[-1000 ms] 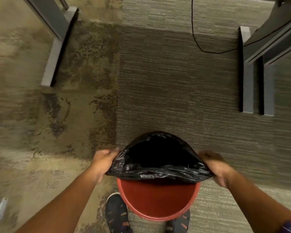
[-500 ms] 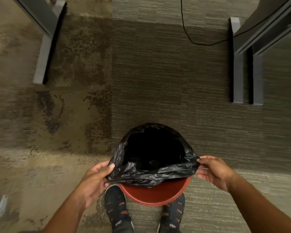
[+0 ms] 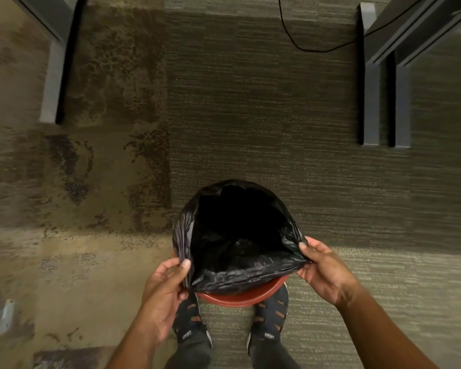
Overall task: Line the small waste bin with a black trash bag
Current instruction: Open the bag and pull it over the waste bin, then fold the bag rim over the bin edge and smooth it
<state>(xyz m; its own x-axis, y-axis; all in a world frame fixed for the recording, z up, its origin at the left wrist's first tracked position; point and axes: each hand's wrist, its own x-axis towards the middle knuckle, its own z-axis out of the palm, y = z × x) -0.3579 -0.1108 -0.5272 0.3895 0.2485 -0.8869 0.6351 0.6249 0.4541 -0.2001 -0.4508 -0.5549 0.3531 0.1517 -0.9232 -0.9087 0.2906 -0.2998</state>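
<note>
Two hands [image 3: 163, 291] [image 3: 324, 272] pinch crinkly black bag [image 3: 237, 272] | round red bin [image 3: 240, 299]

The red bin [image 3: 241, 299] stands on the carpet [image 3: 264, 123]. Past its far side the floor is bare, so a hand can move there. Far off to the left of the bin is a grey desk leg [image 3: 51, 83]. Far off to the right are two more grey legs [image 3: 383, 102], with a black cable [image 3: 301, 46] lying near them. Two shoes [image 3: 192, 320] stand just beside the bin's near side and block it.
</note>
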